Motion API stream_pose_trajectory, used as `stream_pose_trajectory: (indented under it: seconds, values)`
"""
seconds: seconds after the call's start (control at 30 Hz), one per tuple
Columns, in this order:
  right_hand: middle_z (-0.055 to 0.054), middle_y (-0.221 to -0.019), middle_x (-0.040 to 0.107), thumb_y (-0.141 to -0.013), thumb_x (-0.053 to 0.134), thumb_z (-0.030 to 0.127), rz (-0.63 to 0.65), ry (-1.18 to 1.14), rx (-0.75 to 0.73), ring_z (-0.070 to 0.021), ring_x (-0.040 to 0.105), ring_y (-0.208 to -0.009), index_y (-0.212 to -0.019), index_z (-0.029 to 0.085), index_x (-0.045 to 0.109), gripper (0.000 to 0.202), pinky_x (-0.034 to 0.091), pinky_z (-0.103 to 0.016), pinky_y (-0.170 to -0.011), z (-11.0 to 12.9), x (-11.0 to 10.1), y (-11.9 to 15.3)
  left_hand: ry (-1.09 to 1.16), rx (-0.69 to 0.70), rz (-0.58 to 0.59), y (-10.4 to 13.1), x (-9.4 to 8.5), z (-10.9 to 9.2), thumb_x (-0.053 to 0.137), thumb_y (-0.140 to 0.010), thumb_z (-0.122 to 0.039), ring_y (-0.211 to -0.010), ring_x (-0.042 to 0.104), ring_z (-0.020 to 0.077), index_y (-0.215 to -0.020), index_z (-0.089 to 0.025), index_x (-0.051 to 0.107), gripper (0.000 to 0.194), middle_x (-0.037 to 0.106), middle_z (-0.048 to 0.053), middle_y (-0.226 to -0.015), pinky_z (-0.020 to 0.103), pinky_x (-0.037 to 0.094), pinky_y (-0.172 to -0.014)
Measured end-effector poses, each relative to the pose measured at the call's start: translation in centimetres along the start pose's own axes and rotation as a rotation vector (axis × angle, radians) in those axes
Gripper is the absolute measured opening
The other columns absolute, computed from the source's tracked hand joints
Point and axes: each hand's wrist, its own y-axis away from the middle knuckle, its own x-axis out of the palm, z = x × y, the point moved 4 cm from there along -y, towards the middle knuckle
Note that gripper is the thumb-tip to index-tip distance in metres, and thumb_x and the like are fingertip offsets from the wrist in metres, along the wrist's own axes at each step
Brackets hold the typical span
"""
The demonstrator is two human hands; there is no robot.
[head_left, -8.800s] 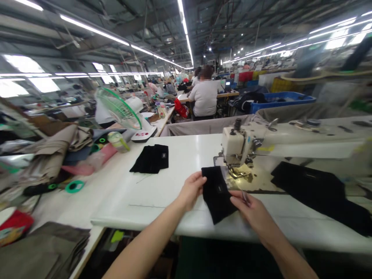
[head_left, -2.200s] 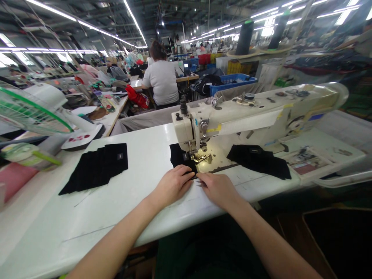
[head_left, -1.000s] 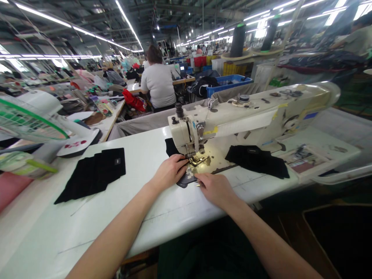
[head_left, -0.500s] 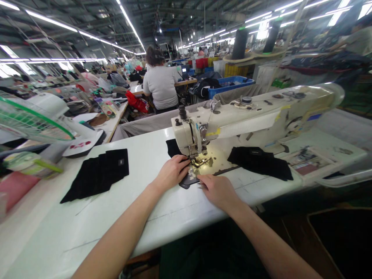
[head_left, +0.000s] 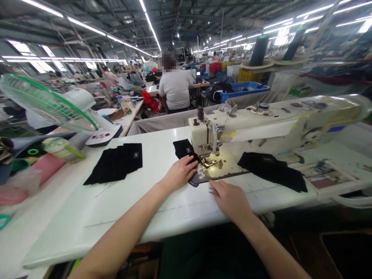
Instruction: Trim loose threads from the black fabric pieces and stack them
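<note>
My left hand [head_left: 180, 173] lies with fingers stretched over the near edge of a black fabric piece [head_left: 183, 147], left of the presser foot [head_left: 211, 162]. A small label shows on that piece. My right hand [head_left: 231, 197] is closed at the front edge of the machine's metal plate, with the grey tips of a small pointed metal tool [head_left: 214, 191] poking out below the fingers; the rest of it is hidden. The sewing machine [head_left: 203, 133] stands over the lit plate. More black pieces [head_left: 116, 164] lie overlapped at the left, and another labelled black stack [head_left: 270, 168] rests at the right.
A green-rimmed fan [head_left: 52, 102] stands at the left, beside a lidded tub [head_left: 62, 149] and pink rolls. A parts tray [head_left: 322, 172] sits at the table's right end. Beyond the table a co-worker in a grey top [head_left: 176, 89] sits near a blue basket [head_left: 247, 91].
The view has turned left, so things appear further right. The black piece under my left hand now shows more, with its label exposed. Both hands keep nearly the same places at the machine.
</note>
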Motion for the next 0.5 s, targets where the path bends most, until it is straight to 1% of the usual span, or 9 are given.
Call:
stream_pose_trajectory:
  seconds: [0.1, 0.17, 0.23, 0.27, 0.3, 0.37, 0.43, 0.47, 0.5]
  values:
    - [-0.004, -0.092, 0.072, -0.087, 0.053, 0.013, -0.072, -0.02, -0.002, -0.0184, 0.068, -0.082, -0.113, 0.022, 0.066, 0.03, 0.043, -0.025, -0.066, -0.3, 0.1, 1.0, -0.002, -0.013, 0.04, 2.3, -1.0, -1.0, 0.048, -0.096, -0.029, -0.126, 0.054, 0.029, -0.126, -0.016, 0.061, 0.036, 0.057, 0.016, -0.136, 0.047, 0.048, -0.102]
    - [-0.004, -0.091, 0.072, -0.086, 0.053, 0.011, -0.103, -0.026, -0.011, -0.0187, 0.068, -0.082, -0.112, 0.022, 0.066, 0.032, 0.044, -0.025, -0.066, -0.5, 0.3, 1.3, 0.014, -0.018, 0.071, 3.6, -1.7, -1.8, 0.049, -0.095, -0.033, -0.127, 0.052, 0.0297, -0.128, -0.017, 0.061, 0.038, 0.057, 0.016, -0.137, 0.047, 0.046, -0.104]
    - [-0.004, -0.092, 0.073, -0.084, 0.054, 0.011, -0.122, -0.021, -0.019, -0.019, 0.068, -0.079, -0.112, 0.021, 0.067, 0.032, 0.043, -0.026, -0.065, -0.5, 0.5, 1.3, 0.034, -0.064, 0.077, 4.1, -2.6, -2.0, 0.049, -0.095, -0.038, -0.125, 0.054, 0.0288, -0.127, -0.017, 0.061, 0.04, 0.059, 0.015, -0.135, 0.046, 0.045, -0.104]
    - [-0.004, -0.092, 0.073, -0.084, 0.055, 0.011, -0.135, -0.019, -0.023, -0.0191, 0.068, -0.078, -0.111, 0.021, 0.067, 0.032, 0.043, -0.026, -0.064, -0.6, 0.6, 1.2, 0.037, -0.122, 0.068, 4.1, -3.0, -1.8, 0.048, -0.096, -0.039, -0.12, 0.057, 0.0275, -0.124, -0.017, 0.063, 0.039, 0.061, 0.013, -0.131, 0.044, 0.046, -0.103]
    - [-0.004, -0.093, 0.073, -0.083, 0.055, 0.012, -0.15, -0.018, -0.027, -0.019, 0.068, -0.077, -0.111, 0.022, 0.067, 0.031, 0.043, -0.026, -0.064, -0.6, 0.6, 1.2, 0.028, -0.213, 0.053, 3.9, -3.4, -1.2, 0.044, -0.097, -0.038, -0.115, 0.06, 0.0262, -0.119, -0.017, 0.066, 0.037, 0.065, 0.013, -0.124, 0.042, 0.047, -0.1]
    - [-0.003, -0.093, 0.074, -0.083, 0.057, 0.012, -0.182, -0.019, -0.036, -0.0191, 0.068, -0.076, -0.109, 0.022, 0.068, 0.03, 0.043, -0.027, -0.063, -0.6, 0.6, 1.2, -0.022, -0.486, 0.021, 3.3, -4.1, 0.8, 0.038, -0.099, -0.036, -0.105, 0.063, 0.0251, -0.104, -0.017, 0.07, 0.038, 0.068, 0.012, -0.108, 0.038, 0.049, -0.093]
    - [-0.003, -0.093, 0.074, -0.082, 0.057, 0.012, -0.206, -0.02, -0.046, -0.019, 0.068, -0.076, -0.108, 0.021, 0.068, 0.029, 0.043, -0.027, -0.063, -0.6, 0.6, 1.3, -0.08, -0.767, 0.006, 2.8, -4.4, 3.2, 0.038, -0.097, -0.039, -0.104, 0.062, 0.0285, -0.094, -0.016, 0.07, 0.039, 0.067, 0.014, -0.102, 0.04, 0.048, -0.089]
    - [-0.003, -0.093, 0.074, -0.082, 0.057, 0.012, -0.215, -0.02, -0.051, -0.019, 0.068, -0.075, -0.107, 0.021, 0.068, 0.029, 0.043, -0.027, -0.062, -0.6, 0.6, 1.3, -0.089, -0.843, 0.001, 2.4, -4.4, 4.2, 0.041, -0.096, -0.042, -0.104, 0.061, 0.0314, -0.093, -0.014, 0.069, 0.039, 0.066, 0.016, -0.101, 0.042, 0.048, -0.087]
    - [-0.003, -0.092, 0.074, -0.082, 0.056, 0.012, -0.222, -0.021, -0.056, -0.0189, 0.068, -0.075, -0.107, 0.021, 0.068, 0.029, 0.043, -0.027, -0.062, -0.7, 0.7, 1.3, -0.085, -0.887, -0.002, 2.0, -4.1, 5.0, 0.046, -0.093, -0.045, -0.104, 0.061, 0.0339, -0.091, -0.013, 0.068, 0.039, 0.066, 0.018, -0.101, 0.043, 0.048, -0.086]
